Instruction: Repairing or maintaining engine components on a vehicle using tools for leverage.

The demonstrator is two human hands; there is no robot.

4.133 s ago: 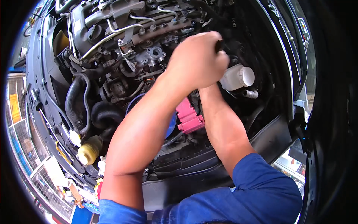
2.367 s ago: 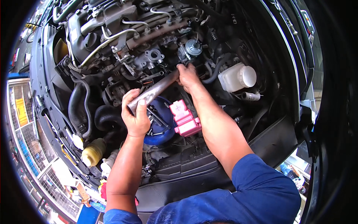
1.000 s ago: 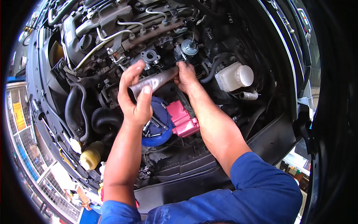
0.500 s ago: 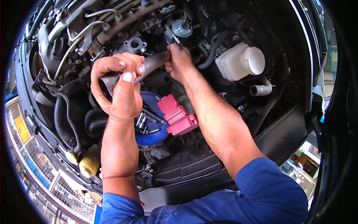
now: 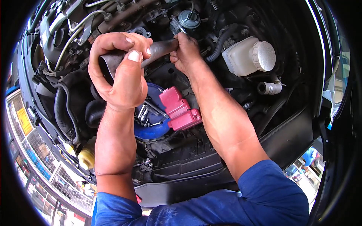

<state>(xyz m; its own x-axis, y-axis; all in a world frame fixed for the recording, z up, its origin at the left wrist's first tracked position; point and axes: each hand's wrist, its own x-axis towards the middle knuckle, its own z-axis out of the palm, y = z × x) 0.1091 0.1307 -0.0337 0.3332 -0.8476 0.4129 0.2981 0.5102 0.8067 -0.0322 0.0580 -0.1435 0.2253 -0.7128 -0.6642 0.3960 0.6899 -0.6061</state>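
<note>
A dark grey hose (image 5: 160, 51) spans my two hands above the engine bay. Its wide, open mouth lies in the curl of my left hand (image 5: 122, 77), with the thumb and fingers closed around it. At the narrower far end, my right hand (image 5: 188, 52) grips the hose with bent fingers. Just beyond that hand sits a round silver diaphragm canister (image 5: 189, 19). A metal flange (image 5: 142, 32) shows partly behind my left fingers. Whether the hose's far end touches any fitting is hidden by my right hand.
Below the hose, a blue bowl (image 5: 151, 132) holds several sockets and tools, beside a red plastic cover (image 5: 177, 103). A white reservoir (image 5: 243, 58) and a clamped hose end (image 5: 270, 88) are on the right. A yellowish cap (image 5: 86, 157) sits at the lower left.
The hose and both hands have shifted slightly upward in the view, the right hand also a little to the right. The left hand now covers more of the flange. Both grips stay the same.
</note>
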